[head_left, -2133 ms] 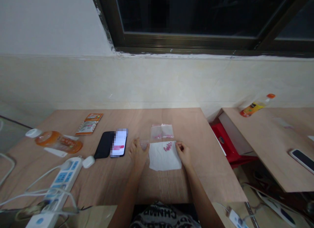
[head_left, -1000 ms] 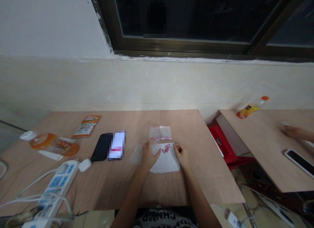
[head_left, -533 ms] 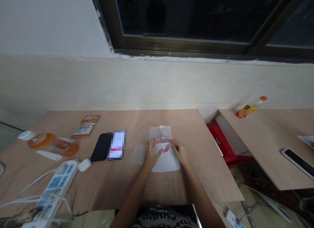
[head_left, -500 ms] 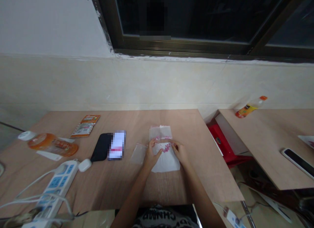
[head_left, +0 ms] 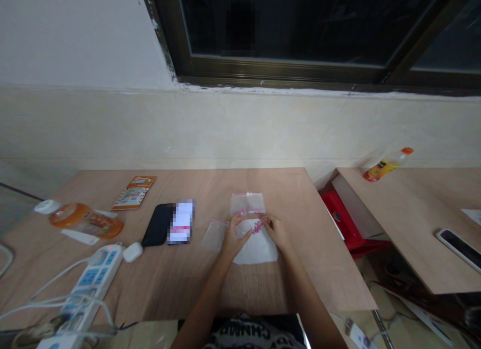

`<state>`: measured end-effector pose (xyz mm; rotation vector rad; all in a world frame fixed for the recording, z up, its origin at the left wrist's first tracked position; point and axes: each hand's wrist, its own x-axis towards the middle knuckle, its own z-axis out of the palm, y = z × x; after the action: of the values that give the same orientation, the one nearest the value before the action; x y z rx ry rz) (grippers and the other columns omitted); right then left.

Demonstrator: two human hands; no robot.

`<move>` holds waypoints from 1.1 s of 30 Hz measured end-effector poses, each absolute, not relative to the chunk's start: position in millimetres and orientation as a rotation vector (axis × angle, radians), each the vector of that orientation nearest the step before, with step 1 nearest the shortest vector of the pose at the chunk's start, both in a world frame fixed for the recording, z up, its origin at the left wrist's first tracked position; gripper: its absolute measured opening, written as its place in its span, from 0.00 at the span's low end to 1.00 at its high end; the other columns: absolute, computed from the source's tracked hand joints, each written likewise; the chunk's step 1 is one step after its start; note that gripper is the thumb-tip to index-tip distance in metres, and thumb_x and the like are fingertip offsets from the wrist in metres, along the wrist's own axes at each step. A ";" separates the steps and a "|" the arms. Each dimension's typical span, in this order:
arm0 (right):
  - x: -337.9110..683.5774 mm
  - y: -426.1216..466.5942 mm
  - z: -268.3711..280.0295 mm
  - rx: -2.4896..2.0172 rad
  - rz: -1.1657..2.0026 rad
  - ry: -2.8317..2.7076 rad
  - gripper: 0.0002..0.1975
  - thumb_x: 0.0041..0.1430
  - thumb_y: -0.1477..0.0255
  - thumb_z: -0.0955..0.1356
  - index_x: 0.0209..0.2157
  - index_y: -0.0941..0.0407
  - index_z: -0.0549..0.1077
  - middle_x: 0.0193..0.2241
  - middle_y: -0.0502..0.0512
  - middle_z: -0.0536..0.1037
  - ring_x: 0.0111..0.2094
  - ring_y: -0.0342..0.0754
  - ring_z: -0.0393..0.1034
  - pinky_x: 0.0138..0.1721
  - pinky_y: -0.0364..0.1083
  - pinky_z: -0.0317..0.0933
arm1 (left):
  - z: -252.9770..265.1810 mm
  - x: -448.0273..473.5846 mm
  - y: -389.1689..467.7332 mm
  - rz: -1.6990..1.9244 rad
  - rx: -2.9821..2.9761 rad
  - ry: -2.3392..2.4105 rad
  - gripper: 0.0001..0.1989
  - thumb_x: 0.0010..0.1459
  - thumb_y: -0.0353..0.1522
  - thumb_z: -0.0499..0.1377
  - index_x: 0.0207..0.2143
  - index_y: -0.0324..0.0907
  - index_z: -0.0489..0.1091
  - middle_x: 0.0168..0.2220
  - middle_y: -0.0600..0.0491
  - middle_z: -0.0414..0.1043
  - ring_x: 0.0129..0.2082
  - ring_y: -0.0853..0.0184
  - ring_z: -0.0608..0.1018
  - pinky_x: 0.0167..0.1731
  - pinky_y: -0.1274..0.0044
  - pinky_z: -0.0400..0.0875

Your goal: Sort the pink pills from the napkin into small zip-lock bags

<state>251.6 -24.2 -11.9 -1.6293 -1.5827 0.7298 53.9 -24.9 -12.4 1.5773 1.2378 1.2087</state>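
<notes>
Small, bright-pink pieces [head_left: 257,227] in a loose cluster on a white sheet [head_left: 256,251]

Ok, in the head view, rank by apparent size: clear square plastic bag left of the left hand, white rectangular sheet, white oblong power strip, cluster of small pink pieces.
1. White power strip, cut off at the bottom
2. White sheet, partly hidden by the left hand
3. Clear plastic bag
4. Pink cluster

Beads [head_left: 257,226] on sheet [head_left: 256,251], bags [head_left: 255,202] behind, phone [head_left: 182,223] to left.
</notes>
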 end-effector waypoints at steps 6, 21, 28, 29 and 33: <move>228.6 -27.4 4.0 -1.473 0.878 -1.437 0.19 0.59 0.55 0.65 0.35 0.57 0.76 0.19 0.49 0.71 0.21 0.45 0.64 0.25 0.42 0.57 | -14.7 52.5 -24.6 1.224 1.586 1.174 0.36 0.48 0.35 0.66 0.58 0.44 0.56 0.49 0.46 0.72 0.50 0.61 0.75 0.54 0.62 0.68; 205.2 -36.9 19.9 -1.370 0.880 -1.731 0.10 0.58 0.67 0.67 0.29 0.57 0.77 0.22 0.50 0.73 0.23 0.44 0.64 0.25 0.41 0.55 | -12.9 54.7 -24.8 1.238 1.603 1.153 0.35 0.47 0.32 0.65 0.58 0.44 0.57 0.51 0.44 0.71 0.51 0.59 0.75 0.53 0.62 0.68; 204.0 -38.6 23.1 -1.343 0.881 -1.703 0.10 0.58 0.66 0.67 0.32 0.56 0.77 0.24 0.51 0.73 0.25 0.44 0.64 0.28 0.42 0.56 | -18.9 54.0 -24.5 1.226 1.596 1.179 0.35 0.47 0.33 0.66 0.57 0.47 0.58 0.52 0.45 0.70 0.51 0.59 0.74 0.54 0.61 0.67; 206.0 -38.7 21.3 -1.350 0.878 -1.669 0.11 0.59 0.65 0.66 0.33 0.56 0.77 0.23 0.51 0.73 0.25 0.44 0.64 0.27 0.42 0.56 | -18.8 53.8 -24.5 1.225 1.592 1.184 0.35 0.47 0.34 0.66 0.57 0.47 0.58 0.51 0.46 0.70 0.51 0.60 0.74 0.54 0.61 0.67; 222.4 -38.1 8.0 -1.483 0.767 -1.511 0.14 0.60 0.63 0.64 0.36 0.57 0.77 0.21 0.50 0.71 0.23 0.45 0.63 0.27 0.43 0.56 | -15.9 53.4 -24.2 1.225 1.570 1.207 0.35 0.46 0.35 0.68 0.56 0.45 0.59 0.49 0.46 0.71 0.50 0.60 0.75 0.54 0.62 0.68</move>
<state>222.4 -38.1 8.0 -1.4827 -1.5111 0.7666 53.4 -24.2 -15.9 1.5697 1.2065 1.2252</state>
